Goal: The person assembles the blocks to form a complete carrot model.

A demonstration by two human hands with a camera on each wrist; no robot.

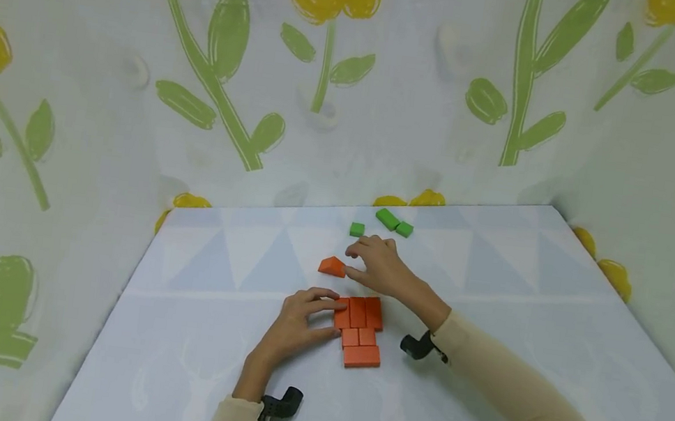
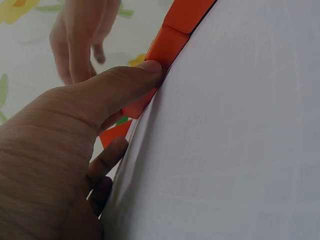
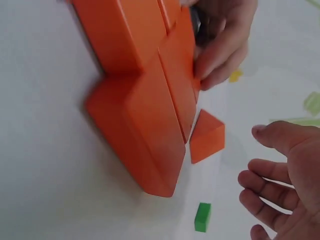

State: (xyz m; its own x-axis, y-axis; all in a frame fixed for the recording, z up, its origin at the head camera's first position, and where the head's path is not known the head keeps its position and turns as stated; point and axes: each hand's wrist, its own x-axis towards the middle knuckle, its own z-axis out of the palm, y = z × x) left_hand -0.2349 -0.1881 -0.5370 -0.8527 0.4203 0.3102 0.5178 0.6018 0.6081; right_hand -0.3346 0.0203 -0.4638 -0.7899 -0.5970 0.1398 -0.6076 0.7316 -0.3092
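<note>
Six orange blocks (image 1: pixel 358 313) lie together; my left grip (image 1: pixel 299 318) pinches their left edge, probably steadying them; my right grip (image 1: pixel 382 269), loosely spread, empty, hovers beyond them.

Right wrist view's top edge crops the orange blocks (image 3: pixel 142 100)

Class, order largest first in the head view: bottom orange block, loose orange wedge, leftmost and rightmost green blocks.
1. Bottom orange block
2. Loose orange wedge
3. Leftmost green block and rightmost green block: look alike

Orange blocks (image 1: pixel 357 313) smooth; 2 sleeves (image 1: pixel 508 384) matt cloth.
</note>
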